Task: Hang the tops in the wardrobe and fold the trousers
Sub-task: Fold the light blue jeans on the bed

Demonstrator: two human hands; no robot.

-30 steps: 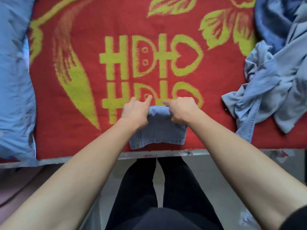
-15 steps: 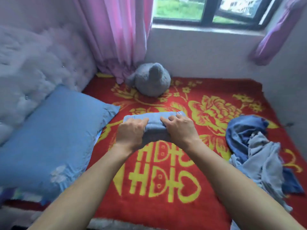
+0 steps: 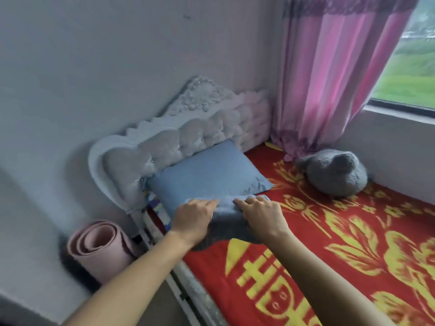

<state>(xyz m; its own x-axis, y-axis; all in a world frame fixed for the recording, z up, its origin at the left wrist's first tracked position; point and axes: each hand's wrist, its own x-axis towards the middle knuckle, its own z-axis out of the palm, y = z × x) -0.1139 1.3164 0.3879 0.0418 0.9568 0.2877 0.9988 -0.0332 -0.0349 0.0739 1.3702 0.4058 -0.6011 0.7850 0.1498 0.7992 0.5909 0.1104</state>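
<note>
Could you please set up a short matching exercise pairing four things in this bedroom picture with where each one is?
Things:
1. folded jeans
2. blue pillow
3. grey plush toy
4. pink rolled mat

Places:
A. on the floor beside the bed
B. leaning against the headboard
C. held between the left hand and right hand
D. on the red blanket below the curtain

Pairs: 1-C, 2-B, 3-D, 4-A
</note>
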